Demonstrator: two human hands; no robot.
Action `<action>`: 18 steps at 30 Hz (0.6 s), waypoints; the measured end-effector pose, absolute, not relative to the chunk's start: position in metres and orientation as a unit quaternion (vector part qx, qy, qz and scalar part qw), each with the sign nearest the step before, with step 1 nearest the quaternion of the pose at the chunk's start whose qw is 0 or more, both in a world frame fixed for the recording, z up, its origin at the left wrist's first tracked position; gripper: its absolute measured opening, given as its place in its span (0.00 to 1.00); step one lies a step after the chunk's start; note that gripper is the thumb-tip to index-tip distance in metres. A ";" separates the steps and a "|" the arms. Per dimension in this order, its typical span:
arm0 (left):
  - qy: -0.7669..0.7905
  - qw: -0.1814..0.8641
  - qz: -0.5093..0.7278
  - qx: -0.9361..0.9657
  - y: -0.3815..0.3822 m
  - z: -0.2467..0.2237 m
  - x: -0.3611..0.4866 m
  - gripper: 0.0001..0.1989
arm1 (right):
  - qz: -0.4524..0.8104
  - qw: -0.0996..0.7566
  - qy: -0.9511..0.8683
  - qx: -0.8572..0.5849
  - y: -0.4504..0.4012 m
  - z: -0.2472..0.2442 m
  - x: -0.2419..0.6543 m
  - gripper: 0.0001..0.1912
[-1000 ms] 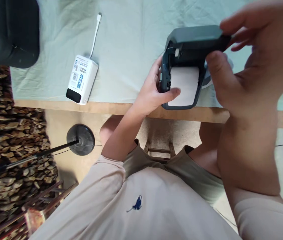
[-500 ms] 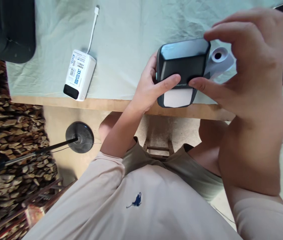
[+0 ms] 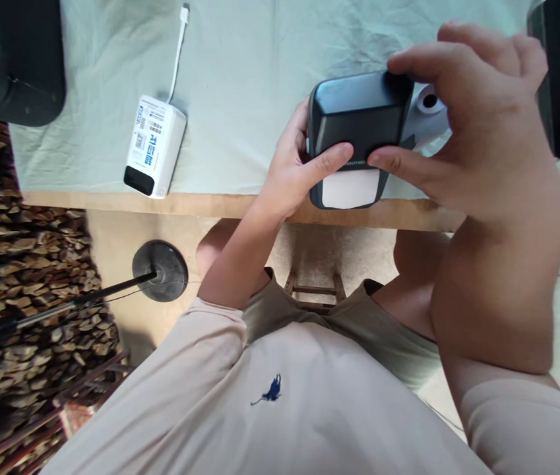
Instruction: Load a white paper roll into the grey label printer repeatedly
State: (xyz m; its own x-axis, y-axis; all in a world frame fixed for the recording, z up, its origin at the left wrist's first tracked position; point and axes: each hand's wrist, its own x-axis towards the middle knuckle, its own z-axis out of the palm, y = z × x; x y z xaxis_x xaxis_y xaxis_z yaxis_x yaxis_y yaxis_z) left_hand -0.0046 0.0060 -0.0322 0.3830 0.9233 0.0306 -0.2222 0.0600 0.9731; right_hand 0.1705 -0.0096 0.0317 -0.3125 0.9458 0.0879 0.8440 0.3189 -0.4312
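Note:
Both hands hold a dark, rounded label printer (image 3: 361,125) at the table's front edge, and a white strip of paper shows at its front. My left hand (image 3: 294,165) wraps round its left side, thumb lying on the front edge. On the other side my right hand (image 3: 477,119) grips it, index finger on the far right corner and thumb on the near edge. Just behind my right hand, a white paper roll (image 3: 428,100) with a dark core rests on the cloth, partly hidden by the hand.
A white power bank (image 3: 155,146) with a short cable (image 3: 178,56) lies on the cloth-covered table (image 3: 240,86) to the left. Black objects occupy both far corners, one a bin-like shape (image 3: 12,59). Below stand a black round base (image 3: 161,270) with a pole and stacked firewood (image 3: 22,277).
The view has shifted slightly. My right hand has moved a little left and inward on the printer's corner, while both hands keep hold of it.

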 end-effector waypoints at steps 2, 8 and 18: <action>0.325 0.667 0.450 0.497 0.005 -0.029 -0.004 0.21 | 0.146 0.164 -0.798 -0.560 -0.008 0.031 0.172 0.32; 0.346 0.677 0.429 0.488 0.007 -0.032 -0.006 0.20 | 0.151 0.174 -0.807 -0.544 -0.005 0.033 0.178 0.30; 0.363 0.697 0.425 0.449 0.010 -0.030 -0.003 0.23 | 0.136 0.149 -0.827 -0.525 -0.006 0.030 0.178 0.39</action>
State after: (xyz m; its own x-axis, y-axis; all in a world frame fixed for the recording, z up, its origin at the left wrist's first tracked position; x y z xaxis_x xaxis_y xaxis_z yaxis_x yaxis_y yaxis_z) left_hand -0.0033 0.0104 -0.0302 0.3759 0.9183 -0.1244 -0.2659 0.2354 0.9348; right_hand 0.1783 -0.0060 0.0304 -0.4036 0.9090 0.1040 0.8276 0.4112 -0.3821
